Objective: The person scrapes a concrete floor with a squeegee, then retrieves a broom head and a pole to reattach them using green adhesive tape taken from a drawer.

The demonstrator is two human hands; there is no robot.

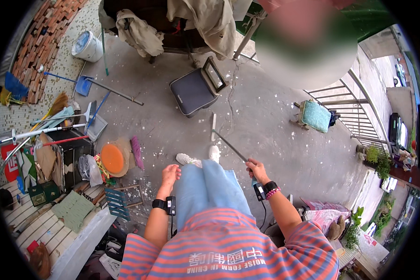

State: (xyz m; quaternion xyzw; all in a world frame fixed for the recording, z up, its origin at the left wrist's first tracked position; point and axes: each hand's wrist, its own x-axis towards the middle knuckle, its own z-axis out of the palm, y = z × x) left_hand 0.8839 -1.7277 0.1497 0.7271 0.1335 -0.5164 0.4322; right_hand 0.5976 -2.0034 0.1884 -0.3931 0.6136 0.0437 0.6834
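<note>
My right hand (257, 171) is wrapped round the dark handle (233, 148) of a long-handled floor tool. Its narrow, pale, bar-shaped head (213, 127) rests on the concrete just ahead of my white shoes (214, 153); what kind of head it is cannot be made out. My left hand (171, 174) hangs beside my left thigh, fingers loosely bent and a little apart, with nothing visible in it. White flecks of debris lie scattered over the grey floor (266, 144).
Ahead lies a dark padded chair (194, 92); a stool with a turquoise cushion (315, 115) is at right, by the metal railing (340, 101). To the left are a round orange seat (112, 158), a blue dustpan (83, 86), brooms, a white bucket (87, 46) and stacked bricks (46, 42).
</note>
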